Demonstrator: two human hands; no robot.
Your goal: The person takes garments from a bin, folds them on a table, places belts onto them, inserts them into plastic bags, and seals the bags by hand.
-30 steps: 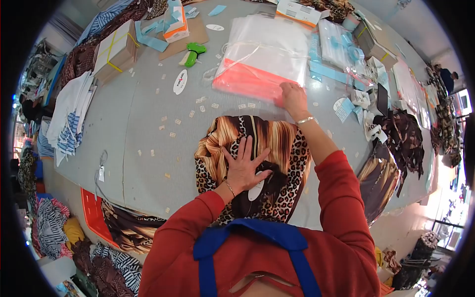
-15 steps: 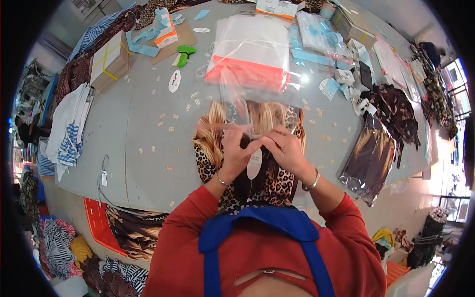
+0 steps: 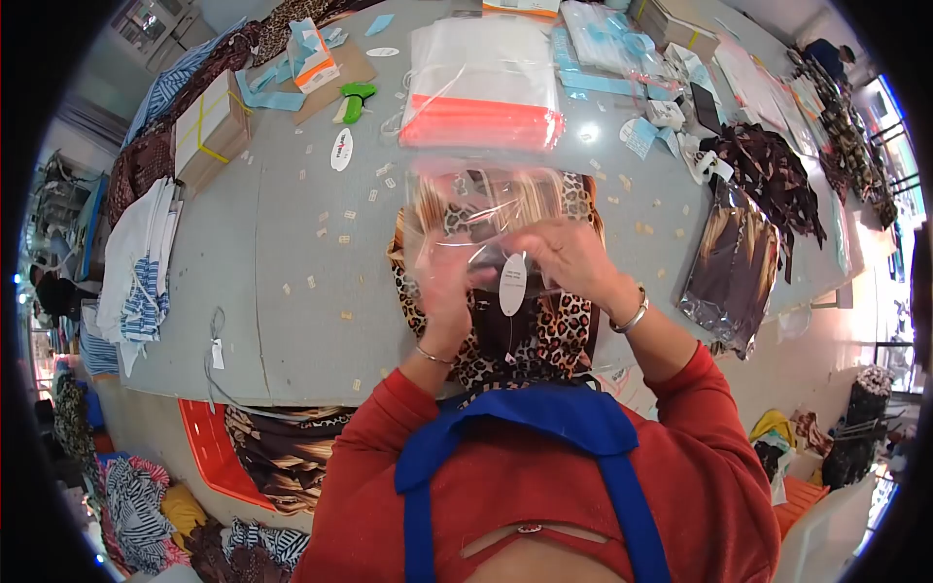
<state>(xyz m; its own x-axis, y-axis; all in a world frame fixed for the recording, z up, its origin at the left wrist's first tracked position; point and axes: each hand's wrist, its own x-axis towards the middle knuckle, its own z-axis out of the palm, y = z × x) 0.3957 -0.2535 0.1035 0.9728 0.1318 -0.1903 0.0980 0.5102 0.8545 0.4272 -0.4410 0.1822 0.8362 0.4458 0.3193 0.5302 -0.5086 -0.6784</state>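
Note:
A folded leopard-and-brown print garment (image 3: 569,335) lies in front of me, with a white oval tag (image 3: 512,285) on it. A clear plastic bag (image 3: 486,199) spreads over the garment's far part, its near edge between my hands. My right hand (image 3: 569,255) pinches that edge on the right, fingers bent together. On the left, my left hand (image 3: 447,291) is at the bag's edge, its thumb pointing inward. Its fingers are smeared by motion and partly covered by the film, so their grip is unclear.
A stack of clear bags with red edges (image 3: 481,124) lies beyond the garment. Further off are a green tagging gun (image 3: 354,101), a strapped card stack (image 3: 209,131) and a bagged garment (image 3: 731,267). A red crate (image 3: 216,452) stands below the table edge.
The bag, gathered between my hands before, is now opened out flat across the garment. My hands have moved apart, and the view has shifted slightly.

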